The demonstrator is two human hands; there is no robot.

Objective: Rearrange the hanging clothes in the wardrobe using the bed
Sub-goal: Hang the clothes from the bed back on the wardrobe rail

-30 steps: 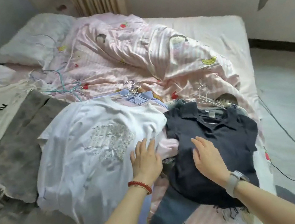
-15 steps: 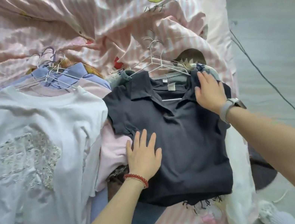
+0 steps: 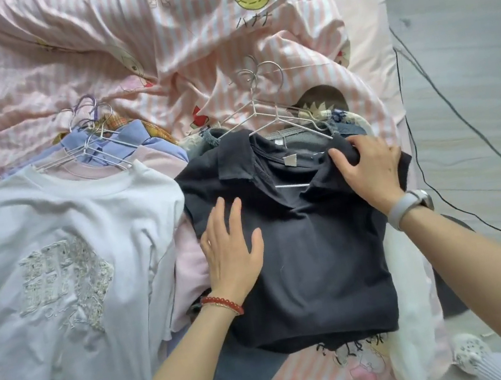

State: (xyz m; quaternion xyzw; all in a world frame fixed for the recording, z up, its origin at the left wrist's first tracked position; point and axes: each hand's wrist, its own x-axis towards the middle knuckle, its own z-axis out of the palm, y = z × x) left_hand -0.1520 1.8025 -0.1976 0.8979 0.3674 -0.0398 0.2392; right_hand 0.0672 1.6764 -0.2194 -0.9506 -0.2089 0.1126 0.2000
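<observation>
Clothes (image 3: 303, 247): two hands (image 3: 232, 253) on one dark shirt

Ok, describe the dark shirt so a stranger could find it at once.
On the bed's pink striped duvet lie two piles of hangered clothes. The dark polo shirt tops the right pile, under both hands, beside the white T-shirt. It alone is near-black, collared, with a white neck label.

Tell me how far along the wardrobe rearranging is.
Done: clothes lie on the pink striped bedding, including a white embroidered T-shirt. In hand: left hand flat on the dark collared shirt, right hand gripping its shoulder. Left: rehanging; no wardrobe is visible.
</observation>
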